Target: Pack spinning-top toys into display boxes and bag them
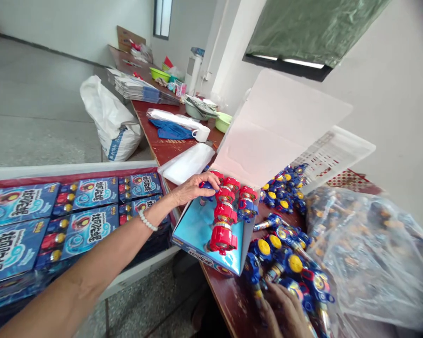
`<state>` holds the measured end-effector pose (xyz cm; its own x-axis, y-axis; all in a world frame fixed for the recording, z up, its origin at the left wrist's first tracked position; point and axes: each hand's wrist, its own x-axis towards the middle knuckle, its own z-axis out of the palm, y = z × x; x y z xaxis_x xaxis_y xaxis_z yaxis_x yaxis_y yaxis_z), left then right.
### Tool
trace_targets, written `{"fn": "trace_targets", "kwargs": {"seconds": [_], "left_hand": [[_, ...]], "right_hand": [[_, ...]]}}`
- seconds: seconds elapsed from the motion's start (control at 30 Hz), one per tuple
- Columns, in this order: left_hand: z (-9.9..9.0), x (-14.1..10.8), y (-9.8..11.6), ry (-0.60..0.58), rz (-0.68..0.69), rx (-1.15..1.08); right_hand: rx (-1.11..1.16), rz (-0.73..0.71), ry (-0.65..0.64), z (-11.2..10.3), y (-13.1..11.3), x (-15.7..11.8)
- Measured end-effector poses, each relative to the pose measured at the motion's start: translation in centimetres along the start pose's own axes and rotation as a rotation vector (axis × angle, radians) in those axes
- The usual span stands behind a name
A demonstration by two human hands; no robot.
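The grip of the left hand holds a blue toy at the open box's far corner, beside red toys. The right hand is among loose blue toys on the tabletop; whether its grip holds one cannot be told.

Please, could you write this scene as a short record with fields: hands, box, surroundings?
Left hand: gripping a blue plastic toy at the open blue cardboard box
Right hand: at a heap of blue-and-yellow plastic toys; grip unclear
Box: white lid raised; red plastic toys inside
Surroundings: clear plastic bag at right; blue printed boxes at left; red-brown table
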<state>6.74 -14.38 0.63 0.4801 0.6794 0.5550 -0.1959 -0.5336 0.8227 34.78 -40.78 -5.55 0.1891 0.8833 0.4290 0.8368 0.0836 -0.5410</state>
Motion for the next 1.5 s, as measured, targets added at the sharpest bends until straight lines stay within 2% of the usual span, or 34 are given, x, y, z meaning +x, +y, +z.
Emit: {"fn": "trace_targets", "kwargs": {"seconds": [0.1,0.2,0.27,0.37,0.43,0.6,0.7,0.8,0.9,1.03,1.1,1.17,1.23,1.33,1.4,1.5], "left_hand": [[-0.4,0.2,0.2,-0.064,-0.023,0.055],[-0.4,0.5,0.8,-0.119,-0.024,0.133],[-0.2,0.6,1.3,-0.136,0.005,0.275],[-0.1,0.5,1.9,-0.078,0.034,0.542],[-0.3,0.6,2.1,-0.048,0.018,0.621],[-1.5,0.9,2.3,-0.068,0.001,0.652],[-1.1,0.6,2.0,-0.11,0.019,0.644],[0.3,-0.1,1.6,-0.175,0.082,0.633],[1.4,-0.3,1.4,-0.163,0.083,0.661],[1.3,0.0,1.6,-0.138,0.017,0.752],[1.2,0.1,1.8,-0.12,-0.001,0.792],[1.3,0.2,2.1,-0.085,-0.019,0.843],[1.8,0.2,2.6,-0.04,-0.028,0.892],[3.0,0.4,3.6,-0.007,0.033,0.928],[3.9,0.6,4.2,-0.063,0.067,0.901],[4.7,0.6,4.6,-0.232,0.031,0.882]], "right_hand": [[-0.141,-0.051,-0.075,0.0,-1.2,1.0],[-0.276,-0.073,-0.127,1.3,-2.6,2.2],[-0.358,-0.054,-0.158,2.4,-3.1,2.9],[-0.402,-0.002,-0.176,3.4,-3.1,3.7],[-0.352,0.008,-0.175,3.5,-2.7,3.9],[-0.162,0.0,-0.122,2.7,-1.1,3.8],[-0.069,0.025,-0.046,1.8,-0.8,4.0],[0.021,0.089,0.073,0.4,-1.6,4.8],[0.195,0.238,0.17,-1.5,-2.9,5.9],[0.421,0.36,0.236,-3.3,-4.4,6.7],[0.453,0.332,0.253,-3.6,-4.8,7.0],[0.408,0.234,0.294,-3.5,-5.1,7.4],[0.333,0.127,0.313,-3.3,-5.4,8.0],[0.274,0.026,0.283,-2.9,-6.0,9.3],[0.239,-0.038,0.291,-2.4,-6.4,10.3],[0.195,-0.147,0.325,-0.7,-6.8,11.7]]}}
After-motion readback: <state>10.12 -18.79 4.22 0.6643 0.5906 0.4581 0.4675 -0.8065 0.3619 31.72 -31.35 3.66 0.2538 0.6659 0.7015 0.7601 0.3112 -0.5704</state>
